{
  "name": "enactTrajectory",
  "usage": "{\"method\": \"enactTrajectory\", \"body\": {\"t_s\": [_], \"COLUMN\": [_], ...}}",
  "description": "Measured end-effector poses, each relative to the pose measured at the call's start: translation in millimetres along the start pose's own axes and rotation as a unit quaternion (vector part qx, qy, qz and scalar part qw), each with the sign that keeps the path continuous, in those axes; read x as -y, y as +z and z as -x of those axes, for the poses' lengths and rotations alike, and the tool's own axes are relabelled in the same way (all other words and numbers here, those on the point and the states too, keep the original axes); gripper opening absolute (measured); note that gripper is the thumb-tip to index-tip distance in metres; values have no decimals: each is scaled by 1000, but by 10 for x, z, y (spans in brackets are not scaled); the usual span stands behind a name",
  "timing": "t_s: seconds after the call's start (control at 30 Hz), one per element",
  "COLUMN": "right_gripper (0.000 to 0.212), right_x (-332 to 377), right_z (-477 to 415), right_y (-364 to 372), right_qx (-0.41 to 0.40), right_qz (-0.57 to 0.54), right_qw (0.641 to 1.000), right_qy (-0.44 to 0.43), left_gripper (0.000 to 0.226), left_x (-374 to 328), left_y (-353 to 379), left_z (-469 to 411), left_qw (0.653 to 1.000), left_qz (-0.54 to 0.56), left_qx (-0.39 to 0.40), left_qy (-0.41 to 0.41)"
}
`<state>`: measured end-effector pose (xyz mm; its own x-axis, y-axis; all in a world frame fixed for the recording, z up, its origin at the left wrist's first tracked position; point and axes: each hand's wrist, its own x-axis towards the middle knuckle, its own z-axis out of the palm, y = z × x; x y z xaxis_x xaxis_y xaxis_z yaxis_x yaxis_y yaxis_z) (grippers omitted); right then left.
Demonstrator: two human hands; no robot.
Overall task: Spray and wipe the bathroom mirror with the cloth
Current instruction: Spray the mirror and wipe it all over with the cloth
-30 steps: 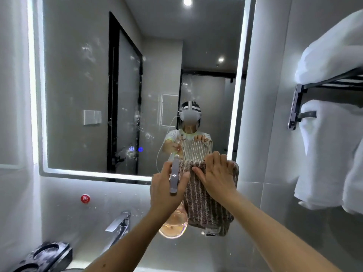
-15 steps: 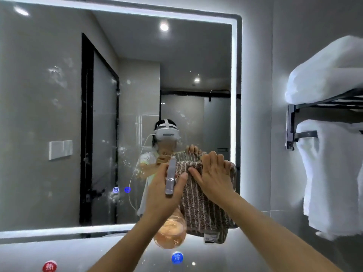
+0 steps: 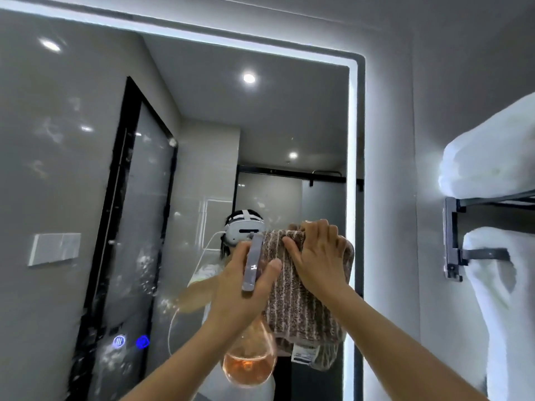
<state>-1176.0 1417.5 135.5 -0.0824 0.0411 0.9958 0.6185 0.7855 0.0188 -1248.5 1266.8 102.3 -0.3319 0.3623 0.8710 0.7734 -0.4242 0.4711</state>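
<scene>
Beside mirror point(image 3: 86, 198), white towels point(image 3: 492, 157) on rack point(image 3: 451, 235)

Cloth point(image 3: 304, 308) partly hidden — behind rt hand point(image 3: 318, 256).

Two hands of mine are up: one left hand point(image 3: 243, 296) and one right hand point(image 3: 318, 261). With them I count one spray bottle point(image 3: 249, 366) and one cloth point(image 3: 301, 308), the striped one. There is one mirror point(image 3: 86, 198), and on its glass two lit touch marks: one white button point(image 3: 119, 341), one blue button point(image 3: 142, 342). On the wall to my right, one black towel rack point(image 3: 453, 235) and two white towels: one folded towel point(image 3: 492, 157) on top, one hanging towel point(image 3: 503, 314) beneath
</scene>
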Motion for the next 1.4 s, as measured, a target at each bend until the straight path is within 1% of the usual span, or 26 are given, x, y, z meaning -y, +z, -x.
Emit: {"method": "enactTrajectory", "body": {"t_s": [0.07,0.13,0.2,0.3,0.37,0.4,0.47,0.5,0.57,0.63,0.67,0.7,0.77,0.83,0.9,0.97,1.03,1.07,1.17,1.33,1.4], "right_gripper": [32,33,34,35,30,35,51,54,50,37,33,35,39,50,61,68,70,71,72,71,70], "right_x": [-75,-104,-133,-175,-205,-211,-218,-228,-267,-300,-305,-304,-288,-243,-224,-208,-213,-214,-224,-220,-205], "right_z": [-53,-50,-25,-5,17,19,21,27,66,120,151,183,255,367,473,546,539,526,505,490,472], "right_y": [112,226,318,376,410,414,402,398,400,404,406,410,393,344,313,310,313,313,309,341,324], "right_qx": [-6,-15,-51,-108,-128,-132,-129,-127,-117,-102,-93,-84,-58,6,67,100,109,108,109,111,111], "right_qz": [-23,-44,-65,-90,-70,-63,-75,-78,-51,-14,0,8,3,12,29,34,38,42,52,56,58], "right_qw": [1000,999,995,987,984,984,984,984,985,984,984,985,990,996,995,993,992,992,992,991,991], "right_qy": [-5,-26,-50,-82,-100,-105,-100,-100,-113,-143,-151,-151,-126,-93,-69,-50,-43,-43,-43,-50,-48], "left_gripper": [20,25,30,20,17,16,15,16,17,18,18,19,30,38,34,22,11,11,21,22,26], "left_x": [22,64,114,192,229,235,219,206,203,208,218,218,216,201,180,157,131,117,100,57,18], "left_y": [61,93,142,220,249,259,274,278,285,282,280,281,280,277,277,269,258,250,233,219,210], "left_z": [-110,-188,-238,-303,-331,-343,-364,-370,-383,-377,-371,-369,-363,-354,-353,-347,-355,-362,-391,-462,-482], "left_qw": [1000,1000,999,999,999,999,999,999,999,999,999,999,999,999,998,997,994,994,989,988,982], "left_qz": [15,26,39,24,15,17,23,23,24,27,26,22,14,19,23,37,68,76,111,104,129], "left_qx": [-5,-8,-12,-25,-32,-33,-32,-29,-23,-20,-20,-21,-23,-26,-32,-38,-38,-36,-29,-59,-76], "left_qy": [-3,-14,-26,-29,-23,-23,-26,-23,-19,-20,-22,-23,-31,-42,-47,-61,-72,-73,-87,-98,-114]}}
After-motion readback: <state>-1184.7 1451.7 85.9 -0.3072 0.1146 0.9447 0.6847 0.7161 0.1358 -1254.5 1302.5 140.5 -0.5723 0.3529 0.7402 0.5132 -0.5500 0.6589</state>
